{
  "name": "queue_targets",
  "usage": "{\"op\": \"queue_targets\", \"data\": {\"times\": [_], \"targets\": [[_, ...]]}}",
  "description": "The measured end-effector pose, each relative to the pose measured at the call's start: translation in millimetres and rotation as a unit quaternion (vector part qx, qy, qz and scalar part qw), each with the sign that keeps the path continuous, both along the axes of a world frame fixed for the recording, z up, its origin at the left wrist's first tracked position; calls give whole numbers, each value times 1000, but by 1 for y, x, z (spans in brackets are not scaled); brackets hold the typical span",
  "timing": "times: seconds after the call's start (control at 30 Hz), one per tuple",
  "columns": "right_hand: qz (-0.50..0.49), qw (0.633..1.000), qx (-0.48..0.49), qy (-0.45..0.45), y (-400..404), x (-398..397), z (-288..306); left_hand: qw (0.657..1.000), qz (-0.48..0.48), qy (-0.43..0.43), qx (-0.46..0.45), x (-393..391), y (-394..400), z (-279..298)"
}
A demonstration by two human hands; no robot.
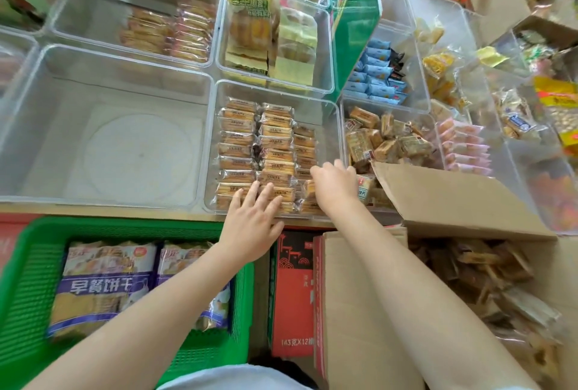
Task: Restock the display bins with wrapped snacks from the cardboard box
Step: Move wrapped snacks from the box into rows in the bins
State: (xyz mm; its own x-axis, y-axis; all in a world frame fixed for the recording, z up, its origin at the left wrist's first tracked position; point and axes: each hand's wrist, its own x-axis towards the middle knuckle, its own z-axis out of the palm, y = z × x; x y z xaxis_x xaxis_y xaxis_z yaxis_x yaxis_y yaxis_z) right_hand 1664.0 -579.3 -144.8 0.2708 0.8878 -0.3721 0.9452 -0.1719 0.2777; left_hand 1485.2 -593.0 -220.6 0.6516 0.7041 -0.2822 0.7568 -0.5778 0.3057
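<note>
Squaring rows: left hand (255,220), fingers straight, flat on front-row wrapped snacks (266,152) in the clear display bin (328,102); right hand (334,184), fingers curled down over the bin's right column, grip on a packet not discernible. Stock: three columns, right one lower. Advice: press lightly, align labels, fill right column before stacking higher. Source: cardboard box (463,199), flap open, beside right forearm, more snacks inside. Adjacent: empty bin (103,83) to the left; green basket (28,264) below
</note>
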Motion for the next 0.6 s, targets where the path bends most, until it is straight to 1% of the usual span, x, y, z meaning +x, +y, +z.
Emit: {"op": "queue_targets", "data": {"times": [0.03,0.1,0.2,0.27,0.37,0.43,0.47,0.5,0.53,0.57,0.6], "targets": [[3,1000,0,-1,1,-3,0,1000,1,1,0,0,0,0],[-3,999,-22,31,-2,-8,-6,1000,0,9,3,0,0,0],[-32,994,-83,68,-9,-11,-18,1000,-3,11,7,2,0,0],[-59,987,-139,58,-11,-16,-27,1000,-4,10,9,1,0,-1],[-55,978,-201,25,-17,-27,-27,1000,-8,13,7,0,0,-1],[-46,975,-207,67,-20,-32,-11,1000,-5,15,-7,0,2,2],[-44,975,-191,108,-23,-34,2,1000,0,13,-24,0,4,4],[-44,976,-149,150,-29,-34,14,999,10,8,-45,-1,5,8],[-48,976,-89,191,-37,-32,26,997,28,-3,-65,0,4,13],[-51,971,-9,235,-49,-29,38,995,55,-25,-82,0,0,19],[-48,956,91,274,-63,-25,49,990,87,-59,-91,2,-8,27]]}}
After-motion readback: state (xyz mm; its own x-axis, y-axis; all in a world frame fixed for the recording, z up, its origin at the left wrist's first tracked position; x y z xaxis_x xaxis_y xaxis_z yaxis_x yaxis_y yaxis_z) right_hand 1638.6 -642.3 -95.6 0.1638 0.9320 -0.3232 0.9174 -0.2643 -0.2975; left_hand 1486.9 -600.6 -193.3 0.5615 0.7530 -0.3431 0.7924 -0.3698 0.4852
